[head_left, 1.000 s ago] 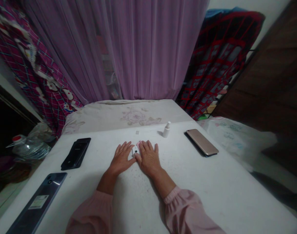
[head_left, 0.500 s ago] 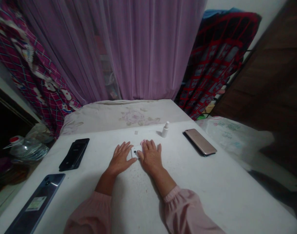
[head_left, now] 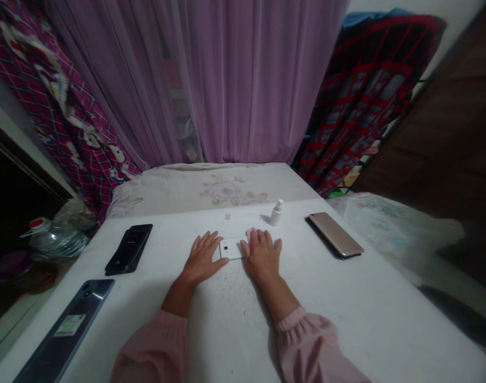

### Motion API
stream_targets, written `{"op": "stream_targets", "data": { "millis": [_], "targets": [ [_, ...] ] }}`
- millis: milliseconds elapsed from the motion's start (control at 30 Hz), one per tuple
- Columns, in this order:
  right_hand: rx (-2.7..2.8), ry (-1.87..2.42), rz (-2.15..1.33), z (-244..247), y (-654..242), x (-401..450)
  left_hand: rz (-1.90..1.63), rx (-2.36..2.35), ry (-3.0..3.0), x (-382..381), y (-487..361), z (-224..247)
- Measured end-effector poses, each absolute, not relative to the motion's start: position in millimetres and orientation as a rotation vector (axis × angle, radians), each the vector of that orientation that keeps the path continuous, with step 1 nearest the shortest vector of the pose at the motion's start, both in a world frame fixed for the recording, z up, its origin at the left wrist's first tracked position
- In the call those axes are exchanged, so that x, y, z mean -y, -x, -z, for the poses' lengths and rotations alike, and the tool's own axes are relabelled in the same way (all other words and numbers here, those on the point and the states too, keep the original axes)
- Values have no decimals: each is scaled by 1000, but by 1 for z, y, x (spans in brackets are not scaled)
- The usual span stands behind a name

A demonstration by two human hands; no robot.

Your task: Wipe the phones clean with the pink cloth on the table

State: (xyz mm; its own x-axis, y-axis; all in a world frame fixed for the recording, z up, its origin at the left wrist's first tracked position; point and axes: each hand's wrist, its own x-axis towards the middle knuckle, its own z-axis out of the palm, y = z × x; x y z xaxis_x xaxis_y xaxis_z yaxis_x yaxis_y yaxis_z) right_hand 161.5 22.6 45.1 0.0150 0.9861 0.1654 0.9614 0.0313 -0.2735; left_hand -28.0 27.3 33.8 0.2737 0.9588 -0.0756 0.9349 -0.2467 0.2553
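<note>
A white phone (head_left: 235, 249) lies back up in the middle of the table, its camera near the left end. My left hand (head_left: 203, 258) steadies that end between thumb and index finger, the other fingers spread on the table. Under the fingers of my right hand (head_left: 263, 256), a pink cloth (head_left: 249, 232) is pressed against the right part of the phone. Most of the cloth and the phone's right end are hidden by that hand. A white spray bottle (head_left: 275, 214) stands upright just beyond my right hand.
Dark phones (head_left: 130, 250) lie overlapped at the left, with a blue-grey phone (head_left: 66, 330) nearer me. A rose-gold phone (head_left: 336, 234) rests on a dark one at the right. A small pale square (head_left: 227, 216) lies beyond the white phone. The white table (head_left: 235, 340) meets a flowered cloth (head_left: 179, 186).
My right hand has slid right along the phone with the pink cloth, uncovering more of its back. My left hand stays at the left end. The whole view has shifted slightly.
</note>
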Motion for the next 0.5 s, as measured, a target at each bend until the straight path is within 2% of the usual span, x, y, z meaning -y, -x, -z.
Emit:
{"op": "stream_targets", "data": {
  "millis": [267,500],
  "targets": [
    [2269,1691,-147,-40,-140,-16,-184,-1746,-2307,-27,27,-33],
    [2087,1906,-122,-43,-160,-19,-172,-1743,-2267,-26,27,-38]
  ]
}}
